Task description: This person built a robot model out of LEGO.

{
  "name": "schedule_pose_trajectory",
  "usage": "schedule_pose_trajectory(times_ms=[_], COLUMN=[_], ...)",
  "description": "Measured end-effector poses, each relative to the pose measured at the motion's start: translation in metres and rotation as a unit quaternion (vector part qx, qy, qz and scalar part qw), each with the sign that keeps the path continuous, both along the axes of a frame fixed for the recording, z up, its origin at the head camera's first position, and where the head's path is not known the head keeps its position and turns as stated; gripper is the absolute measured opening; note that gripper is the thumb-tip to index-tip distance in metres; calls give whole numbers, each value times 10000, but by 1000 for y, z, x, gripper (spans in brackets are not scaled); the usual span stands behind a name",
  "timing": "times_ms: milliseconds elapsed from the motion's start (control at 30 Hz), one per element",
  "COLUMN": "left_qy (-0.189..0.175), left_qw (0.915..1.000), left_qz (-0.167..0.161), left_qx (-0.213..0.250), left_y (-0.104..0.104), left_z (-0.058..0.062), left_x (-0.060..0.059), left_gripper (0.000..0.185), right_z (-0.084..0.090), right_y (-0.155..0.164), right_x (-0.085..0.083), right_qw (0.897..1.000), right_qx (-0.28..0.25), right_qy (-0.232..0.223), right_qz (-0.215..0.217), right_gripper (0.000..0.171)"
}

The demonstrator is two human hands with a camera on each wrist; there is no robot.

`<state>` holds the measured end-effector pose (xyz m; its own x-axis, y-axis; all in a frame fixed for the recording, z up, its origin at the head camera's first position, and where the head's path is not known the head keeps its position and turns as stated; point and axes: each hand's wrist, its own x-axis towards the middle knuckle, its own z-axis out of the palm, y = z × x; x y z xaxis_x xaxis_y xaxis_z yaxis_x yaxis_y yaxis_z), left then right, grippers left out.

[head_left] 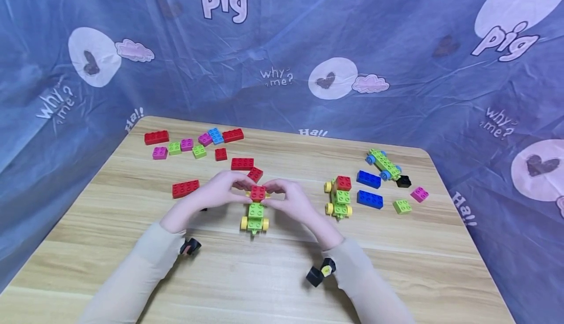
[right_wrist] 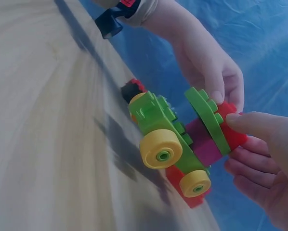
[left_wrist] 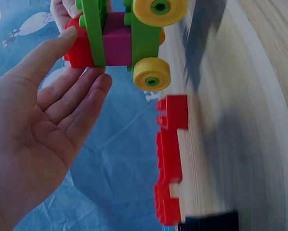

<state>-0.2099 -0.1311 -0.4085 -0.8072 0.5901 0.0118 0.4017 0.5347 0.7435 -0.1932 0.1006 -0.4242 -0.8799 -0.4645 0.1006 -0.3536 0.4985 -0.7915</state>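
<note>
Hands meet over table: left hand [head_left: 219, 190], right hand [head_left: 288, 198] pinching red brick [head_left: 258, 193].

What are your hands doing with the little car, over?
Both hands, left and right, pinch the red block atop the toy car. Car sits on the table. Nothing in the way.

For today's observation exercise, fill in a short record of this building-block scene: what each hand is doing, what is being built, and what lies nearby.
Left hand: left hand pinches the red plastic brick from one side.
Right hand: right hand pinches the same brick from the other side.
Build: green plastic block car with yellow wheels, on the wooden table, red brick on top.
Nearby right: second green car with yellow wheels, two blue rectangular bricks.
Nearby left: loose red bricks.
</note>
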Motion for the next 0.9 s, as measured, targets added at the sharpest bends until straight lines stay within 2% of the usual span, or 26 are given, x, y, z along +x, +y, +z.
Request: schedule_pose_trajectory(times_ms=[133,500,800,900], left_qy=[36,-150,18,-28], left_qw=[9999,9994,9994,9992], left_qz=[-97,-145,-115,-71], left_qx=[-101,-269,-337,-404], left_y=[-11,-38,-51,-54], left_z=[0,5,10,10], left_x=[1,-1,-5,-5], left_gripper=[36,33,30,30], right_z=[-4,-6,-5,-6], right_y=[-11,-38,-54,-57], right_x=[-1,-4,-10,-11], right_qw=[9998,9994,9992,9993], right_qx=[-48,-146,-203,-196], right_qy=[-24,-81,-22,-28], right_qz=[198,305,351,325], right_gripper=[39,38,36,36])
